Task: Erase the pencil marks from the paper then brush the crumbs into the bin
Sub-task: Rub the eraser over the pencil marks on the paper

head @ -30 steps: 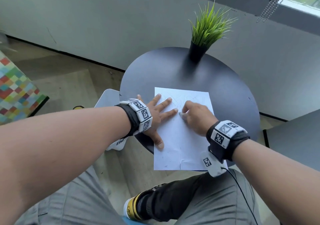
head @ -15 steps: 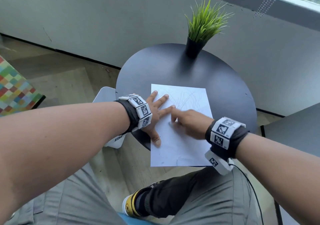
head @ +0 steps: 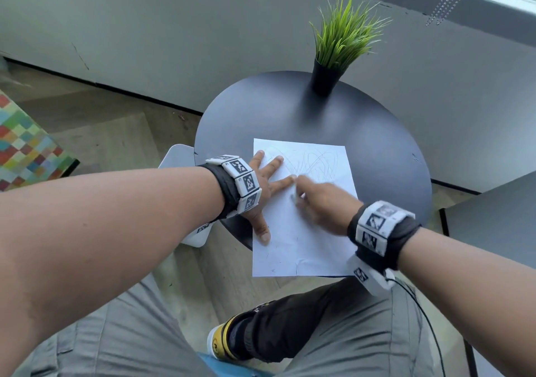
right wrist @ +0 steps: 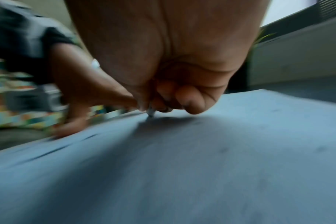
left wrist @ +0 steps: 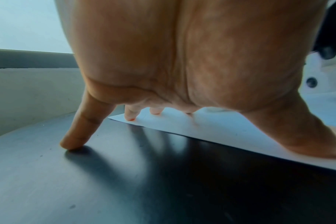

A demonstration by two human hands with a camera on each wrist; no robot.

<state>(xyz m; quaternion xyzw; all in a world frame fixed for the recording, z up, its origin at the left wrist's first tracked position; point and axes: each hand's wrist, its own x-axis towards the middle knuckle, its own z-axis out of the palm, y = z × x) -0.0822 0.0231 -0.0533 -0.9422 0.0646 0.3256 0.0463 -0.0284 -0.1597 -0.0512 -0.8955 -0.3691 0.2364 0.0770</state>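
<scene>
A white paper [head: 304, 246] lies on the round dark table [head: 377, 144], its near edge hanging over the rim. Faint pencil scribbles [head: 316, 159] cover its far part. My left hand [head: 266, 185] is spread flat, with thumb and fingers pressing the paper's left side [left wrist: 201, 128] and the little finger on the bare table [left wrist: 125, 181]. My right hand [head: 316, 199], blurred by motion, pinches a small eraser [right wrist: 150, 112] whose tip touches the paper [right wrist: 182, 166] just beside the left forefinger.
A potted grass plant [head: 342, 37] stands at the table's far edge. A white bin [head: 175, 157] sits on the floor under the table's left side. A grey tabletop [head: 493, 217] is at the right, a chequered block [head: 26, 150] at the left.
My right hand has slid left across the paper with the eraser, towards the left forefinger. The left hand has stayed pressed on the paper.
</scene>
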